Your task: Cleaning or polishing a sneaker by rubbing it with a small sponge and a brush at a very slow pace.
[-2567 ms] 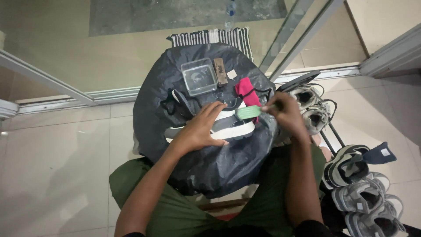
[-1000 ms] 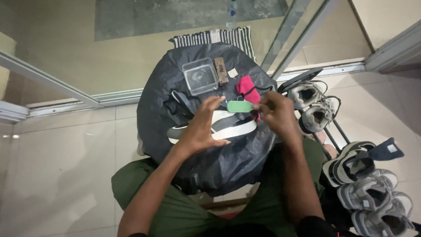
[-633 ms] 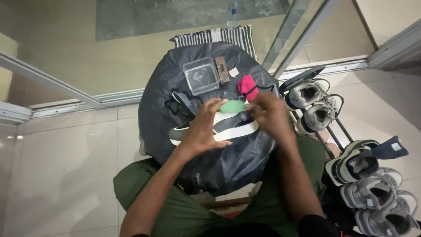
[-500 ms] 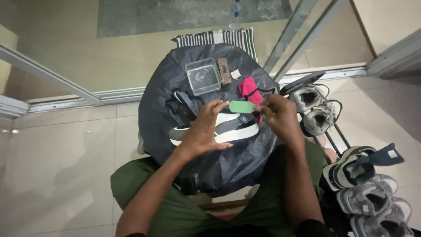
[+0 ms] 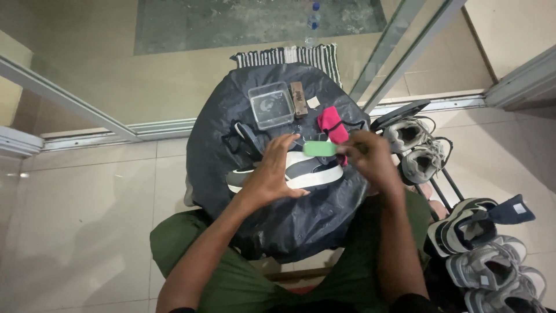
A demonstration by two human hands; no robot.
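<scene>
Step in hand, by judgement: brushing the dark shoe [image 5: 301,171] with white sole, laid on its side on the black-sheeted surface [image 5: 220,133]; left hand [image 5: 272,171] pressed flat on the shoe, grip spread wide; right hand [image 5: 368,159] with grip closed narrow on the green brush [image 5: 320,149], held just above the shoe, between both hands. Next move calls for bristle contact along the upper while steadying the shoe. Beyond the left grip: clear plastic container [image 5: 270,104], contents unclear; pink cloth [image 5: 332,122] beside it.
</scene>
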